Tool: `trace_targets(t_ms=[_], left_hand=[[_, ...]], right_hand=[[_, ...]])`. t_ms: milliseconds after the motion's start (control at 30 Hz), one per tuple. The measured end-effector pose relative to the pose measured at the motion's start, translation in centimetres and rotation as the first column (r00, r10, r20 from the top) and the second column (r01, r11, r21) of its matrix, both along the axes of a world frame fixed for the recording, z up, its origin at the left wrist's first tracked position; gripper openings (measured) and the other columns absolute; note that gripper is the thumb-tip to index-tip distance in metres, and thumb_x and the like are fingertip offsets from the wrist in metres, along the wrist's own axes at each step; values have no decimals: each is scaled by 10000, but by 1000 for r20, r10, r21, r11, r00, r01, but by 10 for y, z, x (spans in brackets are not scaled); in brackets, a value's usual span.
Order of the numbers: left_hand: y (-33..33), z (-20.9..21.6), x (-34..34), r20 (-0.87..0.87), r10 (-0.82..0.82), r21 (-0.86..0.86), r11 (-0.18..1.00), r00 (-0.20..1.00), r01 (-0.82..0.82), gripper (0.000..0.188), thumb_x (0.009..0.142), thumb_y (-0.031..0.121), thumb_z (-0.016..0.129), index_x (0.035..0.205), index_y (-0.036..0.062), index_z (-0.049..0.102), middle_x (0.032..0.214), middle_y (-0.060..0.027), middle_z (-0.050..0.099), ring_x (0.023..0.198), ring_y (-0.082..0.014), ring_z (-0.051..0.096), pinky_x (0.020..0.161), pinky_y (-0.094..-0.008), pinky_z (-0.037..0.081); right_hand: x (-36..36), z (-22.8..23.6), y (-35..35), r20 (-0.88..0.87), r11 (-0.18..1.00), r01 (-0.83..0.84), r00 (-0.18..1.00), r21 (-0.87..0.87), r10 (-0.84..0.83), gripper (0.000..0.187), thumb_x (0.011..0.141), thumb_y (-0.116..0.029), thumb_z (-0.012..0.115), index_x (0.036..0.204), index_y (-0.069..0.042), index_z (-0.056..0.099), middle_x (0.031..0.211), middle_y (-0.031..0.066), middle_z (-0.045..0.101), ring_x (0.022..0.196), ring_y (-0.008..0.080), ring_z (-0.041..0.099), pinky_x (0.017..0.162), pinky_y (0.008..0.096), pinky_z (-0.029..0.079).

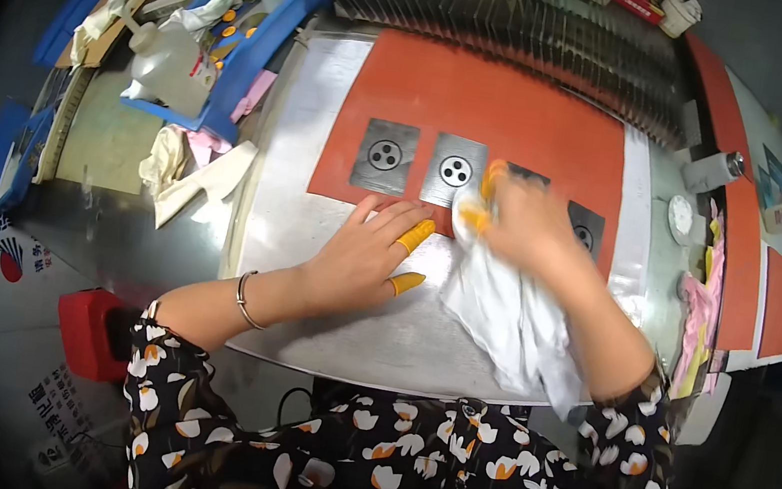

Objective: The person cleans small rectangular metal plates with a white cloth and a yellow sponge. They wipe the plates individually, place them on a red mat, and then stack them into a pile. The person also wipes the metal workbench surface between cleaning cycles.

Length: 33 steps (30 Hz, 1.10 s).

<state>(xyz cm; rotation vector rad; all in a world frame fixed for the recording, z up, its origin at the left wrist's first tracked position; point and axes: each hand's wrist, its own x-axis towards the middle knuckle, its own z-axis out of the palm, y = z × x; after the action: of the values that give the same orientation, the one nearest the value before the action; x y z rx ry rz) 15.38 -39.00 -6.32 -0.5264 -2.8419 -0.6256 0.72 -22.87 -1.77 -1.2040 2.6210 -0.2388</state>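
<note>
On an orange-red mat lie several grey rectangular metal plates, each marked with a ringed dot pattern where it shows. My left hand rests flat along the mat's near edge, fingers stretched out below the leftmost plate and the one beside it. Yellow finger cots cover its thumb and index finger. Bunched in my right hand is a white cloth, hanging toward the bench's front edge. That hand is slightly blurred and partly covers a third plate; my arm overlaps the plate at the right.
A long rack of dark upright sheets spans the back. To the left, a blue tray holds bottles and cloths; another cloth lies beside it. At right stand a white-and-silver bottle, a white round dish and pink cloths.
</note>
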Motion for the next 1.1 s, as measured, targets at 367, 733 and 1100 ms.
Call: trace_targets(t_ms=[367,733,1100], left_hand=[[-76,-3,45,-96,305,12,952,948,-305,480,650,88,674,1083,-40,510,1184,-163,491,1039,-304,477,862,-414,353],[-85,-15,40,-83,322,89,945,943,-315,360,702,-4,629,1053,-9,550,1188,-145,525,990,-318,512,838,-382,393],[-68,-11,1,-76,516,5,856,854,-517,451,639,120,758,1014,-9,543,946,-135,540,808,-300,533,696,-341,437]], right_hand=[[53,1,-59,271,972,-204,948,121,165,399,755,-274,588,998,38,535,856,218,631,814,346,627,704,436,490],[76,-29,-77,256,917,-387,881,-93,398,332,714,-264,607,902,10,595,830,171,646,767,317,631,638,412,486],[46,-44,197,870,-239,942,314,-236,379,250,893,-149,411,1092,-24,498,978,117,567,866,284,582,890,587,437]])
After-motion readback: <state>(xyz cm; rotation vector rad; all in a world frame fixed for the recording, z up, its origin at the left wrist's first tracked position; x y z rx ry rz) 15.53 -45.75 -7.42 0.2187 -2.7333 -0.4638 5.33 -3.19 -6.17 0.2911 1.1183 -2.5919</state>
